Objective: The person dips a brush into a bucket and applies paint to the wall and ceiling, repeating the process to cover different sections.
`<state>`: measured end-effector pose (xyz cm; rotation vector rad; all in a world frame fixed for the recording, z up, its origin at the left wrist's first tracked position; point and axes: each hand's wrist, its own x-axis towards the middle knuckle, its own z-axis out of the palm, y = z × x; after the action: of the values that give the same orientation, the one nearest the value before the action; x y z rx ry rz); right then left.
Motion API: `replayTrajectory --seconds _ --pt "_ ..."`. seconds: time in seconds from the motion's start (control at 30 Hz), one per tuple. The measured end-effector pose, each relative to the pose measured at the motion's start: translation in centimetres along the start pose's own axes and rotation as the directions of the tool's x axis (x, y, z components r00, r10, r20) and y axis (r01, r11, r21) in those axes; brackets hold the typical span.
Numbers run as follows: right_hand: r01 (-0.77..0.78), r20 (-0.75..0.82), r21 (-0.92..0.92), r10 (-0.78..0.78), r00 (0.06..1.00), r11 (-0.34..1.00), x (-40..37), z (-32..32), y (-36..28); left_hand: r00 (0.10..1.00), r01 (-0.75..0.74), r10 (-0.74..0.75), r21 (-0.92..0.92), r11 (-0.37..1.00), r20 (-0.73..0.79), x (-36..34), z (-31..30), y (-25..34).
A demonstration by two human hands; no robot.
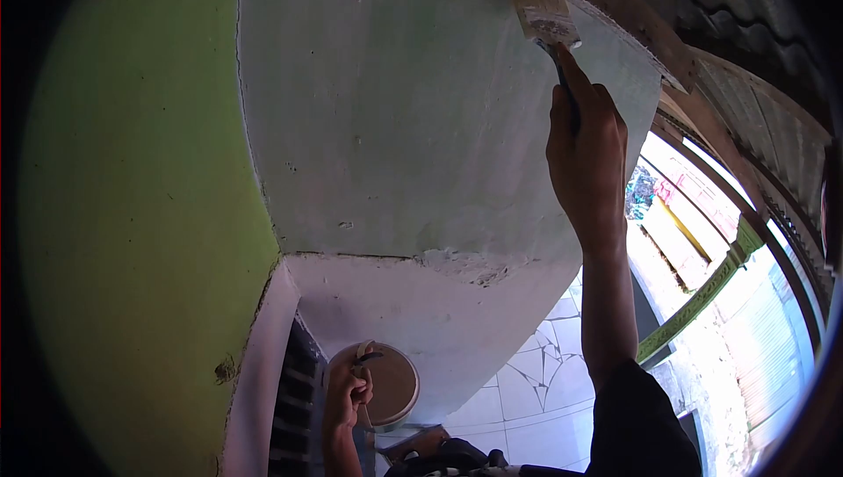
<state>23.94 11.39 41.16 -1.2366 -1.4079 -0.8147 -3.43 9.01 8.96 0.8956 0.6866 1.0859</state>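
Observation:
My right hand is closed around the dark handle of a wide paintbrush. The brush's bristles press against the upper part of the wall, just below the roof edge. Patchy whitish paint covers this wall, with green showing through. Lower down, my left hand is closed on what looks like the handle of a paint bucket. A thin pale strip and a dark curved piece show at its fingers. The bucket's round mouth faces up, and its inside looks brownish in the shade.
A green wall meets the painted one at a corner on the left. Wooden beams and corrugated roofing hang close overhead at right. Tiled floor lies far below. A carved green post stands at right.

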Motion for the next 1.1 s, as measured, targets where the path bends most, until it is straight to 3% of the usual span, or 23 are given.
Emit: replayTrajectory --seconds 0.23,0.43,0.5,0.57,0.63,0.7,0.73,0.8,0.83,0.87,0.9,0.93,0.97,1.0,1.03,1.07,1.1 --pt "0.033 -0.027 -0.124 -0.036 0.999 0.992 0.6 2.2 0.6 1.0 0.014 -0.014 0.014 1.0 -0.006 0.3 0.2 0.4" --pt "0.089 0.254 -0.355 0.004 0.967 0.931 -1.6 -0.3 0.5 1.0 0.013 -0.013 -0.014 1.0 0.006 1.1 -0.2 0.0" --pt "0.127 0.496 -0.426 0.114 0.861 0.896 -4.2 -1.4 -0.4 1.0 0.024 -0.024 -0.004 1.0 0.001 1.2 -0.4 0.0" --pt "0.274 0.626 -0.461 0.091 0.775 0.844 -7.9 -1.9 -0.6 1.0 0.03 -0.03 0.01 1.0 0.003 1.3 -0.5 0.0" --pt "0.397 0.82 -0.4 0.128 0.558 0.826 -11.3 -2.6 -1.1 1.0 0.013 -0.013 0.001 1.0 0.01 1.6 -0.4 0.1" --pt "0.345 0.958 -0.178 0.081 0.276 0.921 -15.1 -2.2 0.5 1.0 0.023 -0.023 0.009 1.0 0.012 1.6 -0.2 0.3" --pt "0.342 0.957 -0.181 0.084 0.279 0.922 -15.7 -1.7 1.4 1.0 0.025 -0.025 0.013 1.0 0.01 1.6 -0.1 0.5" --pt "0.292 0.998 -0.024 0.004 0.071 0.956 -16.3 -1.2 2.6 0.999 0.028 -0.029 0.027 0.999 0.024 1.6 0.1 0.8" --pt "0.248 0.994 -0.054 0.029 0.104 0.967 -15.0 -1.0 2.8 0.999 0.028 -0.03 0.035 0.999 0.038 1.7 0.3 1.0" --pt "0.298 0.982 -0.071 0.014 0.19 0.952 -13.4 -0.7 3.3 0.999 0.026 -0.028 0.038 0.999 0.047 1.8 0.3 0.9" --pt "0.347 0.978 -0.156 0.096 0.185 0.925 -10.0 -0.9 2.5 0.998 0.023 -0.025 0.034 0.999 0.055 1.9 0.1 0.7" --pt "0.422 0.944 -0.094 -0.054 0.326 0.902 -7.8 -1.4 3.5 0.998 0.018 -0.02 0.031 0.999 0.066 2.0 -0.1 0.5" --pt "0.261 0.937 -0.199 0.106 0.332 0.944 -4.1 -2.2 2.6 0.997 0.014 -0.017 0.035 0.999 0.081 2.1 0.0 0.5" --pt "0.326 0.886 -0.267 0.099 0.452 0.907 -1.5 -3.1 2.2 0.998 0.01 -0.013 0.04 0.999 0.066 2.0 0.1 0.5" --pt "0.292 0.833 -0.299 0.099 0.544 0.909 1.1 -4.1 1.6 0.999 0.012 -0.014 0.048 0.999 0.042 1.9 0.2 0.5" --pt "0.314 0.699 -0.323 0.001 0.715 0.893 2.5 -5.5 1.0 1.0 0.018 -0.019 0.02 1.0 0.014 1.9 0.2 0.5" --pt "0.355 0.612 -0.328 -0.089 0.785 0.875 3.8 -6.8 -0.1 1.0 0.018 -0.018 0.015 1.0 0.02 1.9 0.1 0.3"
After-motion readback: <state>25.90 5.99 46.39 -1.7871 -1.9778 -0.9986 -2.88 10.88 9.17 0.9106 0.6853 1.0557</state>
